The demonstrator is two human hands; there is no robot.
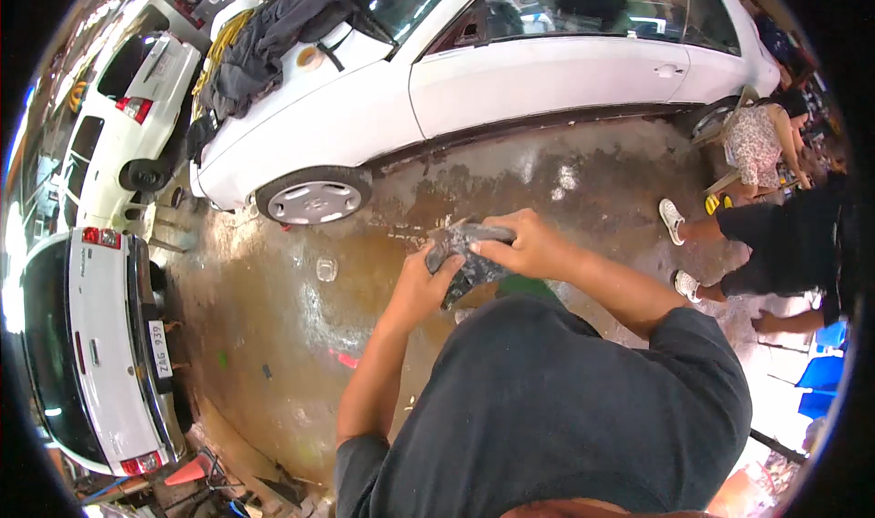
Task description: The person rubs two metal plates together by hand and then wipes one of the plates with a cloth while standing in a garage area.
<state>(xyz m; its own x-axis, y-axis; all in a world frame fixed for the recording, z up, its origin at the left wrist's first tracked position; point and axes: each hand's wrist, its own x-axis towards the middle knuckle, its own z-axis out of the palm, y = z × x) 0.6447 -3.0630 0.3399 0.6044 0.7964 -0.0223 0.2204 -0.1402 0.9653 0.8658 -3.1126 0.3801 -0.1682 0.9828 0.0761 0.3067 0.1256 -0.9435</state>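
Both of my hands are held together in front of my body, above the wet floor. A dark grey, blotchy, crumpled-looking piece (470, 268) is between them; whether it is a rag or a grimy part I cannot tell. My left hand (423, 279) closes on its left side, thumb on top. My right hand (527, 244) grips its upper right end, where a rounded grey edge shows under the fingers. The lower part of the piece hangs toward my dark shirt. Something green (529, 287) shows below my right hand, partly hidden by the shirt.
Ahead stands a white car (547, 85) with a dark jacket (273, 44) on its hood. White vehicles, including one at the left (114, 345), line that side. A standing person (784, 249) and a seated person (761, 144) are at the right. An orange cone (189, 471) lies lower left.
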